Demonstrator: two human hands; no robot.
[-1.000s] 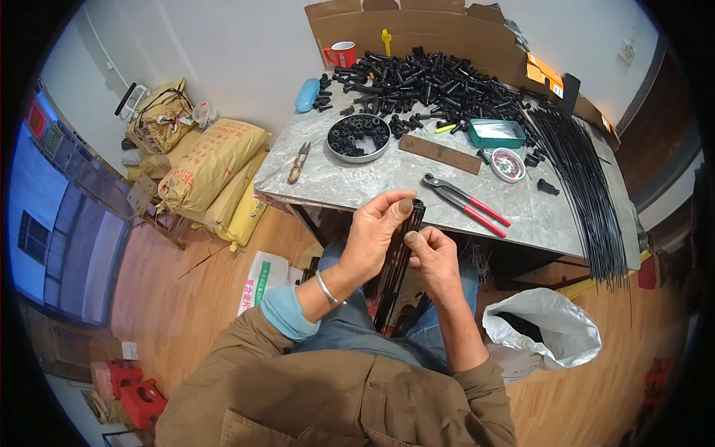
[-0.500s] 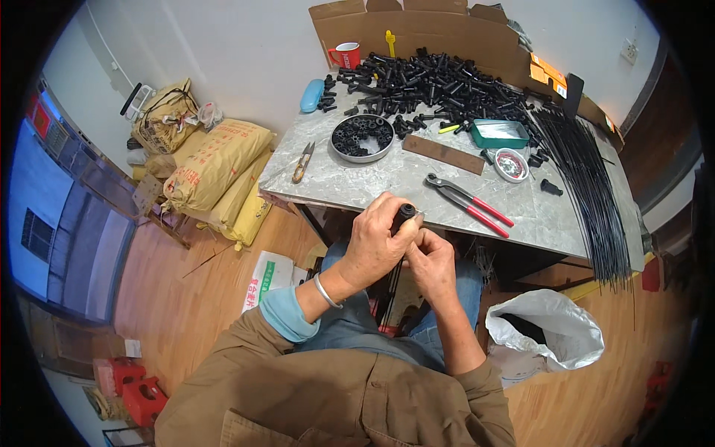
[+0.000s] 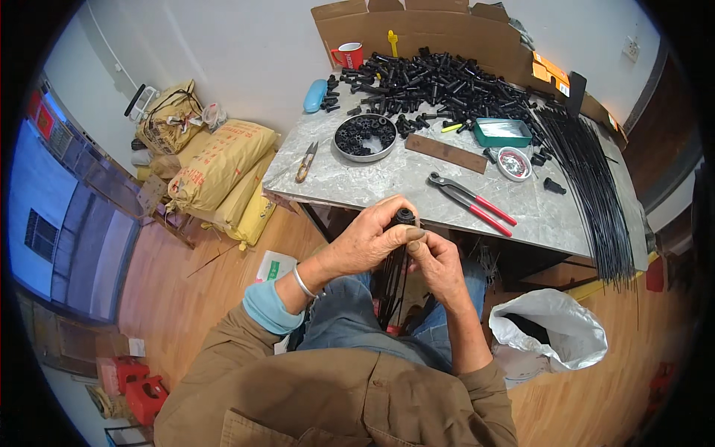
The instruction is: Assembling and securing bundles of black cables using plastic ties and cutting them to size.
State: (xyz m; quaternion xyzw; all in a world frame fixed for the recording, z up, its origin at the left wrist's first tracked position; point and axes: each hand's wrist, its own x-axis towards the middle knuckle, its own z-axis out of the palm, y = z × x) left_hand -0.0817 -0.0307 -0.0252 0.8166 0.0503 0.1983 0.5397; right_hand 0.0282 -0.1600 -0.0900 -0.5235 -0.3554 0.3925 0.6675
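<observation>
Over my lap, just in front of the table edge, my left hand (image 3: 371, 237) is closed around a black cylindrical plastic part (image 3: 404, 216). Its round, hollow-looking end points up between thumb and forefinger. My right hand (image 3: 438, 267) pinches with thumb and forefinger right beside the left thumb; what lies in that pinch is too small or hidden to make out. Thin black rods (image 3: 390, 287) show below the hands, and I cannot tell whether they join the part.
On the grey table (image 3: 357, 182) lie a heap of black plastic parts (image 3: 439, 86), a round tin of black rings (image 3: 365, 138), snips (image 3: 306, 162), red-handled pincers (image 3: 473, 205), a rusty metal bar (image 3: 445, 153), a green tray (image 3: 503, 132) and black rods (image 3: 588, 194). A white sack (image 3: 555, 328) stands at right.
The left thumb has slid toward the right fingertips, and the black part's round end now faces up more squarely. A shiny bit seen at the fingertips earlier is no longer plain.
</observation>
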